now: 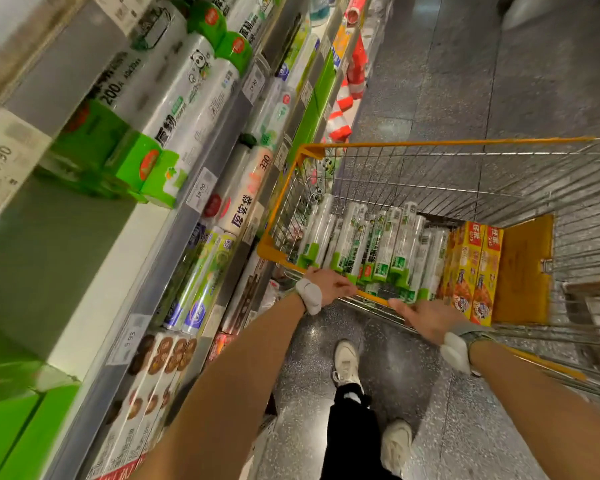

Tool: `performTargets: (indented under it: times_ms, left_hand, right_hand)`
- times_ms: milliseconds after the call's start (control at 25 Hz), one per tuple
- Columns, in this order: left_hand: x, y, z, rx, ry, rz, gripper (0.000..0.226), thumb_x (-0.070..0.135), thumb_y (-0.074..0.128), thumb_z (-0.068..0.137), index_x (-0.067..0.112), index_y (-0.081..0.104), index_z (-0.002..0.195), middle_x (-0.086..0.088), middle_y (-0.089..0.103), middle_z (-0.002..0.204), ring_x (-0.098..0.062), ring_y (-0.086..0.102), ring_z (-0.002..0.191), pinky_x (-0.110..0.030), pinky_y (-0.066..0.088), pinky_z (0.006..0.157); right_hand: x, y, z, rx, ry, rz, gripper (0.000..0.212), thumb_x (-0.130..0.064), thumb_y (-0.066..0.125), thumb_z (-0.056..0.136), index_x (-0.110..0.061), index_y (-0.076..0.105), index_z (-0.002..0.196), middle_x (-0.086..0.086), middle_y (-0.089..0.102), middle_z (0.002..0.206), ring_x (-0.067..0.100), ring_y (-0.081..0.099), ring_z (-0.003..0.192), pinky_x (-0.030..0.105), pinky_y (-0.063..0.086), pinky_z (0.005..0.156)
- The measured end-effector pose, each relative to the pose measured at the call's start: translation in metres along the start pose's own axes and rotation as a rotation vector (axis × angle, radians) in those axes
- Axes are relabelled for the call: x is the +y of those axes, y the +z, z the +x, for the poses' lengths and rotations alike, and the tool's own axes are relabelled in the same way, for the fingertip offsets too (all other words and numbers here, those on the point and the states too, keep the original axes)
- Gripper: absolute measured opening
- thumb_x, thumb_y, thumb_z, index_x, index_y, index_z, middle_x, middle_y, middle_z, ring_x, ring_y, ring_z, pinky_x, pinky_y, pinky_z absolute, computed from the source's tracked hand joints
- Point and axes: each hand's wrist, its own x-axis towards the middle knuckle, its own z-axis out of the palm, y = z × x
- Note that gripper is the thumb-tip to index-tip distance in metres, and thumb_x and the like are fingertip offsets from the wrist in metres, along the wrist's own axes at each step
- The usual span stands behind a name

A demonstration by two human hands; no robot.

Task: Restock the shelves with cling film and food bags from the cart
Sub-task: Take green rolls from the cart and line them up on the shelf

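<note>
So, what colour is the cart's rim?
The rim is orange, over bare metal wire sides; the head view shows it best.

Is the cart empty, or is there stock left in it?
Not empty: green-labelled rolls stand packed across the near end of the cart, with yellow boxes beside them.

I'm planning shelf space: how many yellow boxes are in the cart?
2. Both stand side by side in the cart, right of the green-ended rolls: one yellow box nearer the rolls, the other beside it. More may be hidden behind them.
</note>
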Motion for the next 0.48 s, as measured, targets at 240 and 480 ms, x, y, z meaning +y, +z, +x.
performTargets:
  times_ms: [240, 480]
  left_hand:
    - [-0.001, 0.011, -0.016, 0.005, -0.003, -0.035, 0.042, 0.058, 0.044, 0.097, 0.035, 0.066, 0.125, 0.001, 0.071, 0.115, -0.023, 0.056, 0.117, -0.041, 0.025, 0.110]
    - [0.001, -0.017, 0.018, -0.016, -0.105, -0.423, 0.039, 0.043, 0.064, 0.089, 0.011, 0.072, 0.110, -0.011, 0.070, 0.107, -0.029, 0.062, 0.093, -0.037, 0.051, 0.089]
  right_hand:
    - [-0.004, 0.016, -0.008, -0.055, 0.013, 0.013, 0.102, -0.086, -0.001, 0.071, -0.008, 0.065, 0.080, 0.008, 0.055, 0.069, 0.026, 0.062, 0.068, 0.035, 0.050, 0.083]
    - [-0.007, -0.025, 0.019, -0.120, 0.109, 0.186, 0.084, -0.072, 0.016, 0.093, -0.011, 0.047, 0.142, 0.016, 0.052, 0.141, 0.031, 0.051, 0.127, 0.041, 0.038, 0.108]
